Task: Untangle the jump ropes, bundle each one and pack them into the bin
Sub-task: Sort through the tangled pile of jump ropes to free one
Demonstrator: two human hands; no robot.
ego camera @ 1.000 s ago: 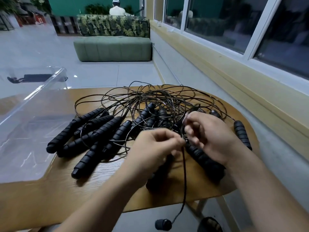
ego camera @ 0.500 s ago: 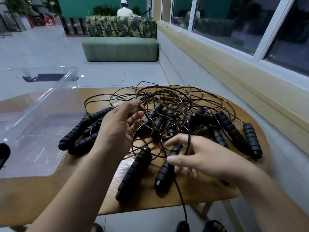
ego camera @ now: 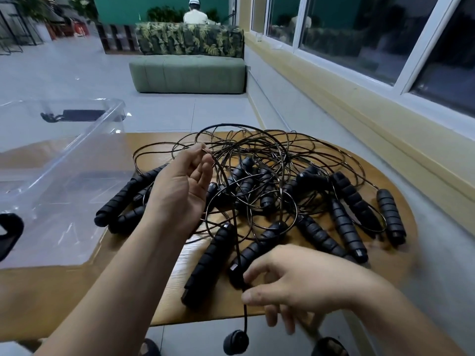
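Nearest, a black handle (ego camera: 236, 341) dangles below the worktop's (ego camera: 51, 291) near edge on a thin cord (ego camera: 232, 222). Just above it, at the near right, the right hand (ego camera: 295, 286) pinches that cord between thumb and forefinger; the hand is slightly blurred. The cord rises from there, up and left, to the left hand (ego camera: 185, 186), which is raised palm-up above the pile, its fingertips (ego camera: 204, 156) closed on the cord's loop. The two hands are well apart, each gripping the same cord. Beyond and between them the jump ropes (ego camera: 270, 191) lie tangled on the wooden worktop, foam handles fanned out, thin cords looped over them. The clear plastic bin (ego camera: 84, 140) stands on the left, beside the pile. Far off are a green bench (ego camera: 187, 73) and a seated person (ego camera: 195, 15); windows (ego camera: 359, 29) line the right.
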